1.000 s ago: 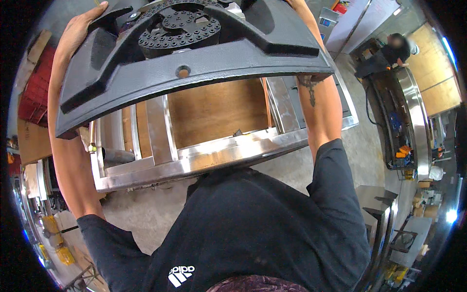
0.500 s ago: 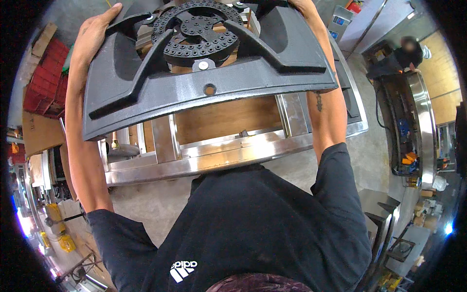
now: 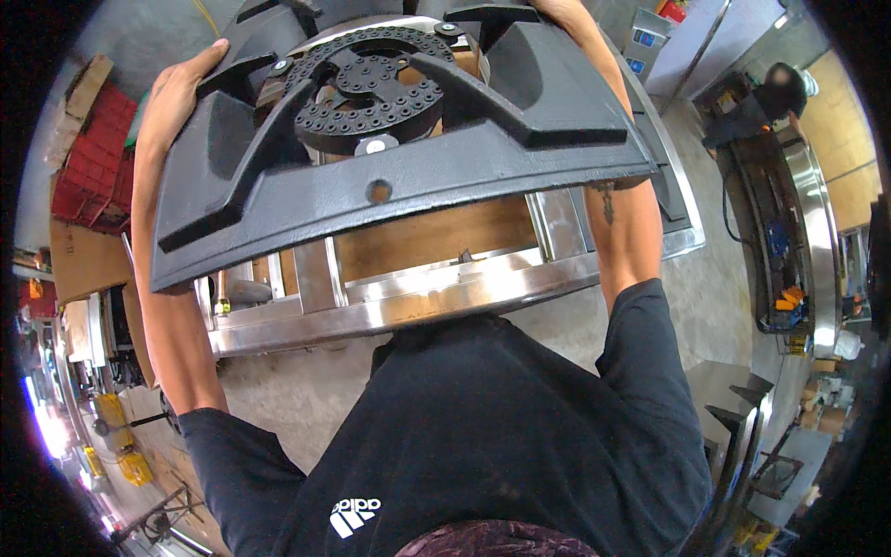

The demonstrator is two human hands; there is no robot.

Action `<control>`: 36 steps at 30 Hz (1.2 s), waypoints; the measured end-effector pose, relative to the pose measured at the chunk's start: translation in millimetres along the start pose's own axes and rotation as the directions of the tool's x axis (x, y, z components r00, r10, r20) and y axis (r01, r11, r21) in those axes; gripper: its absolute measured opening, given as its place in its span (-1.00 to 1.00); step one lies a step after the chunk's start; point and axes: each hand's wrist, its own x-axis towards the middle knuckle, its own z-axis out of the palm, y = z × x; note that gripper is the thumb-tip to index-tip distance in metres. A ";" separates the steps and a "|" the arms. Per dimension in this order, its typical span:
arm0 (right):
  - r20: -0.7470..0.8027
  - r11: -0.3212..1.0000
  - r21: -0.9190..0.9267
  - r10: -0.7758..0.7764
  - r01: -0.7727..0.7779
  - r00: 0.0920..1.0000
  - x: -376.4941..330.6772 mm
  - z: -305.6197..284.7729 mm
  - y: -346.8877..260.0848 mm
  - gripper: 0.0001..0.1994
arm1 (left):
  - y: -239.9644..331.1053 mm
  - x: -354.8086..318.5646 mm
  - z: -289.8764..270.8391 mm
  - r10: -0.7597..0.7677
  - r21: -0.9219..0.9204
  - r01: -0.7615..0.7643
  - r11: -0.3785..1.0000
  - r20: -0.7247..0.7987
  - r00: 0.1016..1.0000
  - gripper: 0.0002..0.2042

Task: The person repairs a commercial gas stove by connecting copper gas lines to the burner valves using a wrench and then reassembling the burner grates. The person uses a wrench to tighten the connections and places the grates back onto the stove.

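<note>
A large black cast-iron stove grate [image 3: 390, 190] hangs tilted above a steel stove frame [image 3: 408, 308], its left corner lower than its right. Set in its middle opening is a round black burner [image 3: 371, 84] with rings of small nozzles. My left hand [image 3: 188, 79] grips the grate's left side, thumb on top and the other fingers hidden beneath. On the right side, my right hand [image 3: 564, 13] holds the grate near the top of the picture, partly cut off. Between the frame's bars a brown board shows.
Another dark grate section [image 3: 670, 195] lies on the frame at the right. Red crates [image 3: 93, 153] and a cardboard box [image 3: 88, 260] stand at left. Further right, a person [image 3: 775, 97] is beside a long steel-edged unit [image 3: 821, 251]. Bent steel pieces [image 3: 729, 399] stand at lower right.
The grate has tipped a little, its left front corner coming lower and more of its far part showing. Both hands keep their hold; the left has moved slightly down.
</note>
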 end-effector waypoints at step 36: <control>0.271 0.646 0.663 0.261 -0.377 0.926 -118.8 56.5 -64.9 -0.58 | -59.7 -41.6 62.4 -0.012 -0.081 0.014 0.997 0.028 1.000 -0.50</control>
